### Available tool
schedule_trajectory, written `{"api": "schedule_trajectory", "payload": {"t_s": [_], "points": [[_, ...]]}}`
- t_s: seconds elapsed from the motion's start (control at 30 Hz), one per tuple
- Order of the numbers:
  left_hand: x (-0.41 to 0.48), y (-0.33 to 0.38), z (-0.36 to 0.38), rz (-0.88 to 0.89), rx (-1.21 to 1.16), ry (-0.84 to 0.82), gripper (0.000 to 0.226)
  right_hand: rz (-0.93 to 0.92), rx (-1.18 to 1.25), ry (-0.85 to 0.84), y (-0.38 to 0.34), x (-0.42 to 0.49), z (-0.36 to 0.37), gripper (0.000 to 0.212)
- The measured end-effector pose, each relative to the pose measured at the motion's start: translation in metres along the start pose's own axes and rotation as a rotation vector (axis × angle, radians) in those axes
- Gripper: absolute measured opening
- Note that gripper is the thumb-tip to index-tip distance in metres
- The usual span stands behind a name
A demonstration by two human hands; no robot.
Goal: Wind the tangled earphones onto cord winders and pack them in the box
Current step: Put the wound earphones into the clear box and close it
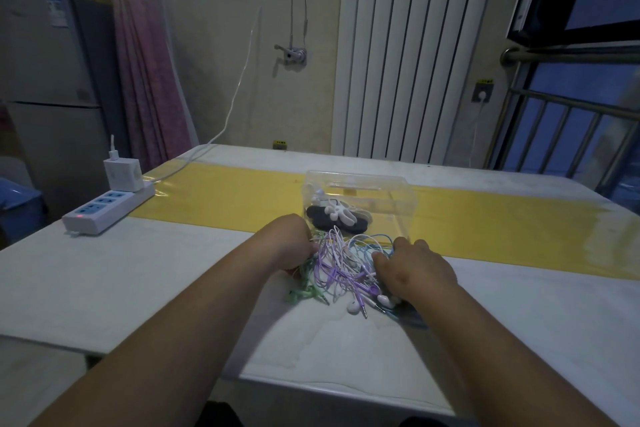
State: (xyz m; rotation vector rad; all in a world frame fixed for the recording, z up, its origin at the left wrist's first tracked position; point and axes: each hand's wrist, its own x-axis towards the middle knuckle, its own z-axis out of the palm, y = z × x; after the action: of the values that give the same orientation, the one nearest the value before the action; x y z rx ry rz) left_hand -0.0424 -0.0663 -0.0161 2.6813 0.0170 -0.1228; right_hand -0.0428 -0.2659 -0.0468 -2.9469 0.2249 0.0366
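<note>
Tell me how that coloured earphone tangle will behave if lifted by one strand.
The earphone tangle looks thin and looped, so likely floppy and light. Purple, green and blue cords interweave, so one strand would probably drag the rest. White earbuds may dangle and snag.

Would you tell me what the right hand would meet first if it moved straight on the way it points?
Probably the clear box just beyond the right hand, which touches the tangled earphones; the gap is hard to judge.

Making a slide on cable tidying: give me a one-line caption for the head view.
The left hand and right hand reach into tangled earphones on the table, clear box with white cord winder behind.
</note>
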Motion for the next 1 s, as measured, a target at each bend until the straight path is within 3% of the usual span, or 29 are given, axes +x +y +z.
{"api": "schedule_trajectory", "payload": {"t_s": [0.13,0.33,0.57,0.77,0.9,1.0], "points": [[-0.003,0.001,-0.008,-0.048,-0.166,-0.086,0.037,0.005,-0.004,0.007,0.0,0.001,0.001,0.056],[0.0,-0.002,-0.009,-0.067,-0.206,-0.106,0.04,0.002,-0.015,0.015,-0.001,0.001,0.0,0.057],[0.006,-0.008,0.002,0.015,-0.039,0.027,0.013,0.006,0.01,0.019,-0.003,-0.002,-0.001,0.05],[0.004,-0.007,0.008,-0.005,-0.002,0.197,0.024,-0.045,-0.047,-0.044,-0.005,-0.007,-0.012,0.035],[0.002,0.004,0.012,0.013,-0.048,0.155,0.02,-0.072,0.02,-0.03,-0.008,-0.006,-0.015,0.018],[0.002,0.013,0.017,0.019,-0.102,0.119,0.015,-0.105,0.068,-0.022,-0.012,-0.002,-0.014,0.021]]}}
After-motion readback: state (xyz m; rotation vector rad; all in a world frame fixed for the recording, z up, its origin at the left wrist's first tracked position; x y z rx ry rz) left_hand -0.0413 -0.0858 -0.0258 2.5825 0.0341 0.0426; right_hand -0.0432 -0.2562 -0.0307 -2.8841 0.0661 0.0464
